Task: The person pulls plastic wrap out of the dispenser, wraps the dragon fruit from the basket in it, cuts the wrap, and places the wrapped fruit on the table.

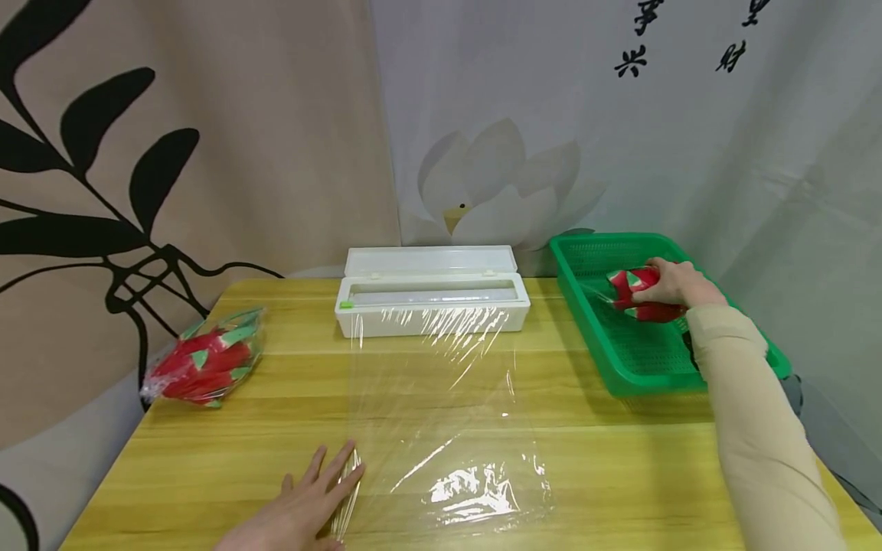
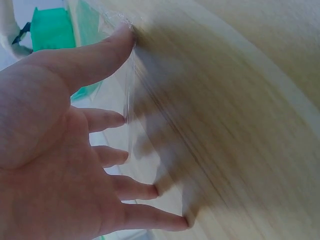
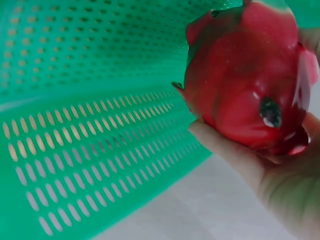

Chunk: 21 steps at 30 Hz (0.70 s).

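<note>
My right hand grips a red dragon fruit with green-tipped scales inside the green basket. In the right wrist view, thumb and fingers curl round that fruit close to the basket's slotted wall. A sheet of clear cling film stretches over the table from a white dispenser box whose lid stands up. At the film's left edge, my left hand rests with fingers spread, touching the film and the tabletop. The left wrist view shows its thumb and fingertips on that edge.
Film-wrapped dragon fruit lies on the left side of the wooden table. A printed cloth hangs behind the table. A dark cable runs past the right table edge.
</note>
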Motion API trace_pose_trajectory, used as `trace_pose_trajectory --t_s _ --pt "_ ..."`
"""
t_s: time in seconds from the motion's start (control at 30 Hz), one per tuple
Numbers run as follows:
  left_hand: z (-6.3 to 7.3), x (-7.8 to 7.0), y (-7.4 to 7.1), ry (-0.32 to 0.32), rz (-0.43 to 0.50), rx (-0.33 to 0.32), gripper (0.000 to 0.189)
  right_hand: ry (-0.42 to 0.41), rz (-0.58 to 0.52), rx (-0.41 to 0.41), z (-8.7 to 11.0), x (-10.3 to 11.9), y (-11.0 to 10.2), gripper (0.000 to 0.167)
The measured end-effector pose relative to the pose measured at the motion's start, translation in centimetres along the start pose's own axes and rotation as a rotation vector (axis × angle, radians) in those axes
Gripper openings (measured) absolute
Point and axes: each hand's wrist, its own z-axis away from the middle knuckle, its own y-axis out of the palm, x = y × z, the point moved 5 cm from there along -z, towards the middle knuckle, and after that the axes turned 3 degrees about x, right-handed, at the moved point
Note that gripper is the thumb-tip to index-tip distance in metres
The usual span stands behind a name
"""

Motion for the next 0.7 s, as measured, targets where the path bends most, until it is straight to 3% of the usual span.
trace_pose_trajectory --t_s 0.43,0.7 --pt "-0.1 0.2 0.3 0.038 -0.017 -0.021 0.088 -0.065 0.054 -0.183 2.1 1.7 -2.6 0.081" --pt "-0.1 0.3 0.3 0.060 -0.044 -0.040 0.088 -0.127 0.040 -0.322 3.7 4.7 -3.6 0.082"
